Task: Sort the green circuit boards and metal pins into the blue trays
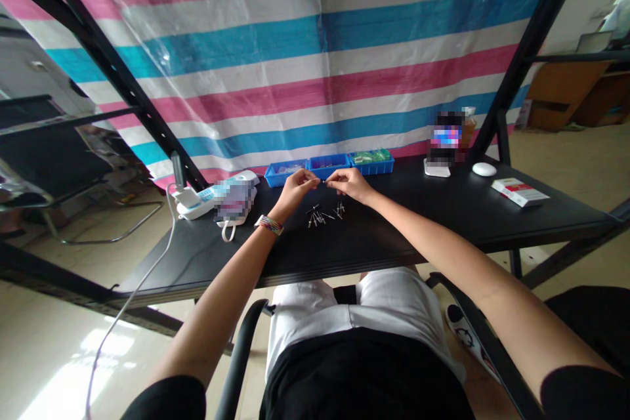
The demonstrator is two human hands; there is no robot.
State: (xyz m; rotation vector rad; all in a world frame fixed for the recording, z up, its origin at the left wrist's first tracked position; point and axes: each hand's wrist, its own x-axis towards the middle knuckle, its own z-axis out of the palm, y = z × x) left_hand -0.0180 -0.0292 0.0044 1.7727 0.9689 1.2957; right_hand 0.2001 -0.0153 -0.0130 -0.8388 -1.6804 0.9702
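My left hand (298, 188) and my right hand (350, 184) meet fingertip to fingertip over the black table. Both are closed in a pinch around a small dark piece (323, 182) between them, too small to name. Just below my hands lies a loose group of thin whitish pin-like pieces (319, 216), with a few more (339, 211) to their right. Behind my hands stand three joined blue bins: the left bin (276, 181) holds clear items, the middle bin (339, 159) a few small pieces, and the right bin (381, 170) green packets.
On the left are a white power strip (197, 205) and a blurred item (235, 202) with a strap. A phone on a stand (437, 168), a white mouse-like object (484, 170) and a white-red box (520, 192) sit on the right. A striped sheet (315, 46) hangs behind the table (384, 236).
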